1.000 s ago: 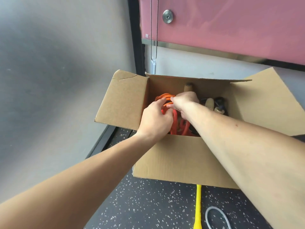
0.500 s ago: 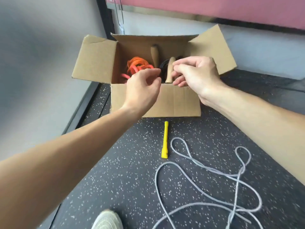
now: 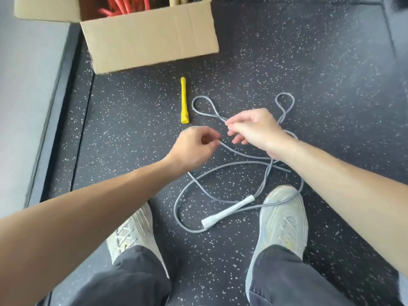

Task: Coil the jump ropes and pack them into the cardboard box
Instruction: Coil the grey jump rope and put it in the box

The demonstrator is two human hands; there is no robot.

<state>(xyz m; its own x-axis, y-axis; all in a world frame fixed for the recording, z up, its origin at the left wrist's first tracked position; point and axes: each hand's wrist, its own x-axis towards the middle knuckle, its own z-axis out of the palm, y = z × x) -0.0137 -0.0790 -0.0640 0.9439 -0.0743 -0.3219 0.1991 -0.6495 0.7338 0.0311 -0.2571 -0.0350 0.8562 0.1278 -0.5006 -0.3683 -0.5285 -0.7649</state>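
Jump rope [image 3: 254,161], grey, sprawls in loose crossing loops on the floor in front of the cardboard box [image 3: 150,38]. Its white handle [image 3: 228,212] lies at the end farthest from the box, and a yellow handle [image 3: 184,100] lies between the rope and the box. The left hand [image 3: 194,146] and right hand [image 3: 254,127] hover over the strands, fingers curled; I cannot tell whether either pinches the rope. Coiling likely goes best starting from one handle, gathering even loops without pulling the crossings tight. An orange rope [image 3: 125,6] already sits inside the box.
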